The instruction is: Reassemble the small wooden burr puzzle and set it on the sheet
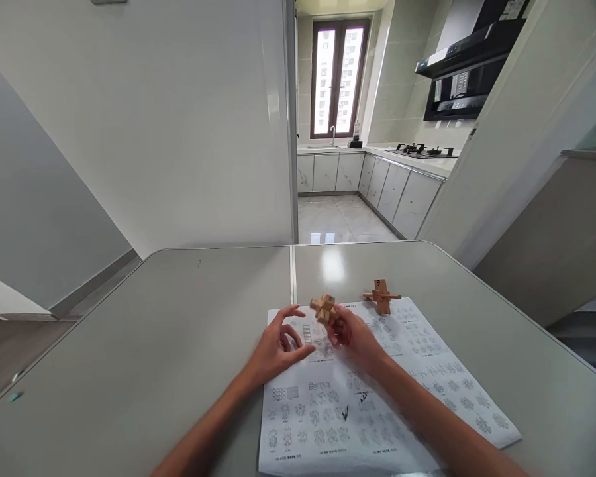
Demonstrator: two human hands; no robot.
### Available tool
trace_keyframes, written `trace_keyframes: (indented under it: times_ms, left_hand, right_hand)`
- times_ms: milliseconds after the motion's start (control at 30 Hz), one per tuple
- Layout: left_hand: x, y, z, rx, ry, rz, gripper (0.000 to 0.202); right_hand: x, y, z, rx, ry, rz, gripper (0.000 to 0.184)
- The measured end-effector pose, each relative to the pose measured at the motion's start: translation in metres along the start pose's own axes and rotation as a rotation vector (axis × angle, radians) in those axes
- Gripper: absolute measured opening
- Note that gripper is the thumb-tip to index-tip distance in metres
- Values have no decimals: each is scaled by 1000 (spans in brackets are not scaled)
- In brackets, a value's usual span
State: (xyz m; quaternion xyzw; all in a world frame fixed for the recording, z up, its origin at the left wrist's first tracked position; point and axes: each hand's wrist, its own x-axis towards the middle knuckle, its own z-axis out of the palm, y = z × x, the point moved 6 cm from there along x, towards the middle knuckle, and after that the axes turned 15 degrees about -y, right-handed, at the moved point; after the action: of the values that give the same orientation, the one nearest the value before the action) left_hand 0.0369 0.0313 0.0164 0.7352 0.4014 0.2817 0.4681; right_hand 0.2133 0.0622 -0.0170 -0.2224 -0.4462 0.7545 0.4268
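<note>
A small wooden interlocking puzzle (322, 307) is held up in the fingers of my right hand (350, 334), above the printed sheet. My left hand (279, 344) is just left of it, fingers curved and apart, with nothing in them. Under both hands lies a large white instruction sheet (298, 430) with rows of small line diagrams and a few dark handwritten marks. Beyond my right hand, at the sheet's far edge, another wooden puzzle (381, 297) with crossed pieces and a dark mark on its upright part rests by itself.
The pale glossy table (189, 344) has a seam (293, 275) down its middle. A small green bit (14, 396) lies near its left edge. Behind stand a white panel (203, 132) and a kitchen with a window, cabinets (338, 171) and a stove (421, 151).
</note>
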Motion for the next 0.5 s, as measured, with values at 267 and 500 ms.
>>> trace_keyframes:
  times_ms: [267,500]
  left_hand:
    - [2,0,-1,8,10,-49,49]
    - [2,-1,0,33,5,-56,43]
  right_hand:
    - [1,0,-41,409,228,-137,23]
    - [6,7,-52,473,209,-193,20]
